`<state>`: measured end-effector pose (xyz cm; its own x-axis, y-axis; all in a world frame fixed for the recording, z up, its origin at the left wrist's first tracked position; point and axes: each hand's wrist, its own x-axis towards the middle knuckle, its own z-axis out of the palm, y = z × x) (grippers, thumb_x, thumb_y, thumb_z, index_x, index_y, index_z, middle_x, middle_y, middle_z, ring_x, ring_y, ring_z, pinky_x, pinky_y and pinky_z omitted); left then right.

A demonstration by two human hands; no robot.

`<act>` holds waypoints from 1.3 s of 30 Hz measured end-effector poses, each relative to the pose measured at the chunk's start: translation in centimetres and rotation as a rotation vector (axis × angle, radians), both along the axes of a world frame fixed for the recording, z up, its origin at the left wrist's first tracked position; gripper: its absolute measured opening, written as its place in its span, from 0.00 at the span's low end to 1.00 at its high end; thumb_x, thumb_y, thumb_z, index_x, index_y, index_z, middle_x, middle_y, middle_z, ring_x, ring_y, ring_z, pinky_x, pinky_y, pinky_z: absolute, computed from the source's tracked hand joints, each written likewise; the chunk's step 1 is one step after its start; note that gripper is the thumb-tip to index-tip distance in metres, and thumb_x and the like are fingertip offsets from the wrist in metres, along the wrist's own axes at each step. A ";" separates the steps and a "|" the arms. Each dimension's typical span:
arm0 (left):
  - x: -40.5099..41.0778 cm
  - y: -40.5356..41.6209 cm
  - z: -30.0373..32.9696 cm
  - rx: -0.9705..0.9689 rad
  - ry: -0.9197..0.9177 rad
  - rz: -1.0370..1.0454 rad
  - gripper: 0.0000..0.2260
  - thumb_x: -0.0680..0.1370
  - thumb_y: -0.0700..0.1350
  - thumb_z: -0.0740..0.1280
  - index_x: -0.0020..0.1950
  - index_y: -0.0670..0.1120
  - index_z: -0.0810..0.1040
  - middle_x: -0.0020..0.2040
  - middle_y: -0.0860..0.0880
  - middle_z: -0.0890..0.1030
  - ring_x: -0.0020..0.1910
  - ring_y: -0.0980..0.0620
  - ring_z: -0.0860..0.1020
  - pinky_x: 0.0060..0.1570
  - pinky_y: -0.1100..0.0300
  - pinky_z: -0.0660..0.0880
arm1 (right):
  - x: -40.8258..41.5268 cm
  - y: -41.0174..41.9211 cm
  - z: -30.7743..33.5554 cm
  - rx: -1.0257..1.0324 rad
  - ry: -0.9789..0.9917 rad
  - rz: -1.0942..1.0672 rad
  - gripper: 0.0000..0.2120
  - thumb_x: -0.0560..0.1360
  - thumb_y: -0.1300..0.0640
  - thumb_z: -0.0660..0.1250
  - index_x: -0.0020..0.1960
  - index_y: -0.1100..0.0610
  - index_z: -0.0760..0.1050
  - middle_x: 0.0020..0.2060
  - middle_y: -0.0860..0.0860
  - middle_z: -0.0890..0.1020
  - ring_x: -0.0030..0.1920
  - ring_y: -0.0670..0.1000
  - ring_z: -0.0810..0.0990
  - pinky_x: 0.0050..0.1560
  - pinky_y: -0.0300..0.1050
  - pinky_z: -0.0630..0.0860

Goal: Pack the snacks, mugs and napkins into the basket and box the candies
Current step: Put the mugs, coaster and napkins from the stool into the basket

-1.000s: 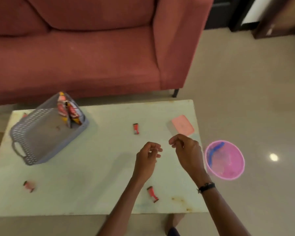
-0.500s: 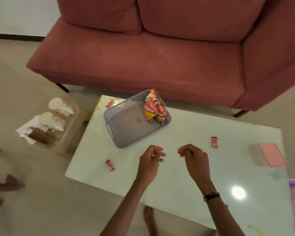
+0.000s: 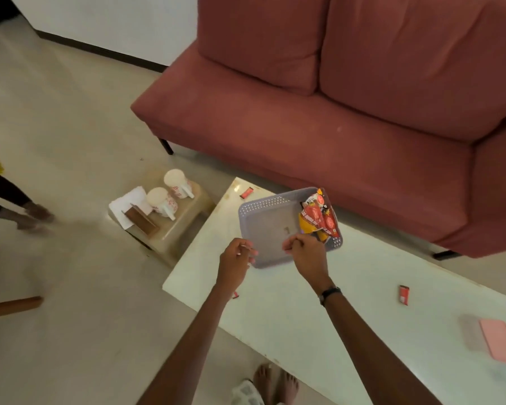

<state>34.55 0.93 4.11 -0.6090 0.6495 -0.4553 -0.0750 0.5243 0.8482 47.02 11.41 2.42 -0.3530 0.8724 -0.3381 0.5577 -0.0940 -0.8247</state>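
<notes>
Basket point(image 3: 270, 229) sits at the far left corner of the surface point(image 3: 333, 317), tilted against the edge, with snacks point(image 3: 319, 219) bunched at its right end. Mugs point(image 3: 170, 191) and napkins point(image 3: 129, 200) stand on a low stool point(image 3: 181, 229) beside the surface, not yet packed. Candies: one point(image 3: 246, 192) beyond the basket, one point(image 3: 404, 294) to the right, one partly hidden under the left wrist. Pink box point(image 3: 498, 340) lies at the right edge, well apart from the basket.

Left hand point(image 3: 235, 260) hovers at the basket's near corner, fingers point(image 3: 250, 252) curled narrow; whether they pinch anything cannot be told. Right hand point(image 3: 304, 252) is over the basket's near rim, fingers loosely closed, contents not visible. Judgement: both hands are placed to take the basket or turn toward the stool items.
</notes>
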 end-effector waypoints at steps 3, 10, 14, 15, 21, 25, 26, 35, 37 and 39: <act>-2.6 -0.8 0.0 0.000 -0.022 0.055 0.07 0.79 0.39 0.58 0.51 0.42 0.75 0.44 0.47 0.82 0.40 0.50 0.80 0.41 0.60 0.75 | -3.2 0.4 0.0 0.009 -0.023 0.069 0.20 0.75 0.64 0.56 0.29 0.48 0.75 0.40 0.51 0.85 0.44 0.53 0.82 0.51 0.53 0.79; -11.1 -1.3 -2.6 -0.046 -0.124 0.201 0.07 0.77 0.37 0.59 0.44 0.45 0.74 0.43 0.46 0.79 0.39 0.51 0.77 0.40 0.60 0.72 | -11.6 -0.2 -0.9 -0.052 -0.021 0.181 0.16 0.75 0.66 0.57 0.37 0.59 0.80 0.38 0.52 0.83 0.36 0.44 0.78 0.40 0.30 0.72; -17.6 -0.9 -5.9 -0.163 -0.139 0.296 0.05 0.76 0.36 0.58 0.45 0.41 0.74 0.39 0.43 0.75 0.41 0.45 0.75 0.41 0.57 0.72 | -18.7 0.2 -4.1 -0.130 -0.065 0.226 0.16 0.74 0.66 0.56 0.34 0.53 0.76 0.38 0.51 0.83 0.41 0.51 0.82 0.51 0.50 0.79; -19.4 -0.8 -7.1 -0.198 -0.139 0.301 0.06 0.75 0.37 0.59 0.48 0.38 0.74 0.41 0.38 0.75 0.44 0.41 0.75 0.43 0.55 0.72 | -20.8 0.4 -5.0 -0.138 -0.094 0.244 0.17 0.74 0.65 0.56 0.33 0.50 0.75 0.41 0.52 0.84 0.44 0.53 0.82 0.53 0.52 0.79; -28.5 0.5 -13.4 -0.366 -0.131 0.292 0.17 0.76 0.41 0.62 0.64 0.39 0.69 0.61 0.37 0.75 0.59 0.39 0.76 0.60 0.48 0.74 | -32.3 1.4 -10.8 -0.148 -0.264 0.262 0.13 0.77 0.62 0.55 0.53 0.61 0.77 0.55 0.59 0.81 0.56 0.62 0.77 0.55 0.48 0.72; -31.9 1.9 -16.1 -0.337 -0.148 0.256 0.21 0.78 0.39 0.61 0.70 0.39 0.64 0.63 0.43 0.72 0.63 0.42 0.72 0.53 0.57 0.69 | -38.6 3.0 -14.9 -0.152 -0.266 0.288 0.14 0.73 0.66 0.55 0.54 0.58 0.74 0.58 0.59 0.78 0.55 0.58 0.76 0.48 0.44 0.69; -32.5 2.2 -16.8 -0.320 -0.164 0.257 0.22 0.78 0.39 0.61 0.72 0.40 0.62 0.66 0.43 0.71 0.63 0.43 0.72 0.54 0.57 0.69 | -39.9 3.3 -15.6 -0.162 -0.236 0.268 0.17 0.72 0.67 0.55 0.57 0.57 0.73 0.62 0.58 0.77 0.56 0.56 0.75 0.51 0.44 0.71; -34.9 3.0 -22.3 -0.253 -0.074 0.322 0.11 0.78 0.39 0.61 0.59 0.36 0.74 0.57 0.40 0.79 0.56 0.44 0.76 0.50 0.57 0.68 | -44.0 4.1 -21.8 -0.081 -0.158 0.221 0.10 0.75 0.64 0.60 0.52 0.63 0.77 0.41 0.60 0.81 0.39 0.56 0.75 0.34 0.43 0.69; -34.8 2.6 -22.6 -0.235 -0.009 0.336 0.10 0.78 0.38 0.62 0.56 0.35 0.76 0.54 0.39 0.81 0.54 0.41 0.77 0.47 0.59 0.67 | -43.7 3.6 -21.9 -0.065 -0.148 0.241 0.08 0.76 0.64 0.61 0.49 0.65 0.77 0.36 0.56 0.77 0.37 0.53 0.72 0.30 0.38 0.64; -34.7 2.3 -22.7 -0.239 0.054 0.314 0.09 0.78 0.38 0.62 0.53 0.33 0.77 0.51 0.36 0.81 0.52 0.38 0.77 0.45 0.58 0.66 | -42.9 2.8 -21.7 -0.038 -0.130 0.223 0.08 0.77 0.62 0.61 0.43 0.64 0.76 0.34 0.53 0.75 0.35 0.52 0.71 0.32 0.40 0.64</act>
<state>-0.16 3.21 -18.62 -0.7882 0.3079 -0.5329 -0.2213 0.6662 0.7122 4.08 14.25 -19.30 -0.4869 0.7633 -0.4247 0.6692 0.0135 -0.7429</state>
